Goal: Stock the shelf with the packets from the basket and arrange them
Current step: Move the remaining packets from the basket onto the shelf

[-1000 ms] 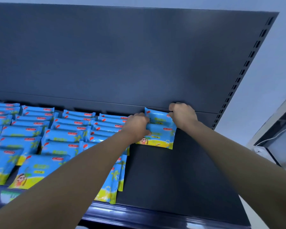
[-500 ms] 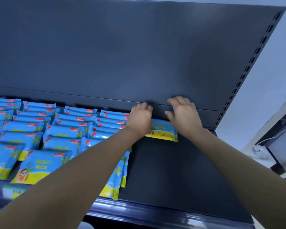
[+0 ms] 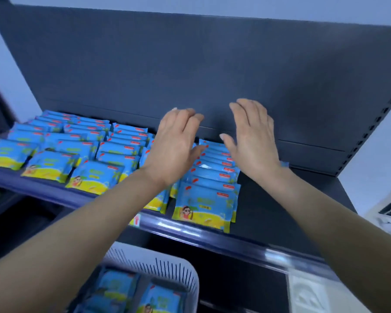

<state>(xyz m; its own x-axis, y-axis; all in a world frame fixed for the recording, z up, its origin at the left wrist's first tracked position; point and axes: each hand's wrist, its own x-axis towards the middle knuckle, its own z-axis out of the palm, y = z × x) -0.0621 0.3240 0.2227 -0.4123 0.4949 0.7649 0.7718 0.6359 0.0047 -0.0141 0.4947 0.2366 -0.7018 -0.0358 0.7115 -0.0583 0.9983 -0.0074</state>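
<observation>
Mid-task, judged well advanced. Filled, across the left and middle of the shelf (image 3: 255, 208): several rows of blue-and-yellow packets (image 3: 88, 152), overlapped front to back. Rightmost row (image 3: 209, 193) running from the shelf's front edge to its back panel. Bare: the shelf's right end, room by estimate for another row. Held just above the rightmost row: left hand (image 3: 175, 147) and right hand (image 3: 252, 141), apart, fingers straight and spread, gripping nothing; contact with the packets beneath not discernible. Below the shelf's front edge: white basket (image 3: 191, 276) holding spare packets (image 3: 117, 288). Left to do, by estimate: emptying the basket, filling the shelf's right end, squaring the rows.
</observation>
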